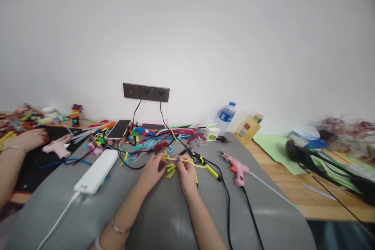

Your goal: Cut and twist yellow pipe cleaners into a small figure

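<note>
Between my two hands stretches a yellow pipe cleaner (191, 161), its long end sticking out to the right. My left hand (152, 168) pinches its left part with the fingertips. Close beside, my right hand (185, 170) grips it between thumb and fingers. Several short yellow pieces (170, 172) lie on the grey mat (164, 211) just below and between the hands. Right of my right hand rest pliers with yellow and black handles (211, 170), their jaws toward the back. Fingers partly hide where the pipe cleaner is held.
A pink glue gun (238, 170) lies at right, a white power bank (96, 172) at left. Loose colourful pipe cleaners (175, 131), a phone (118, 129), a water bottle (227, 116) and a yellow bottle (250, 127) stand behind. Another person's hand (27, 139) is at far left. Black cables cross the mat.
</note>
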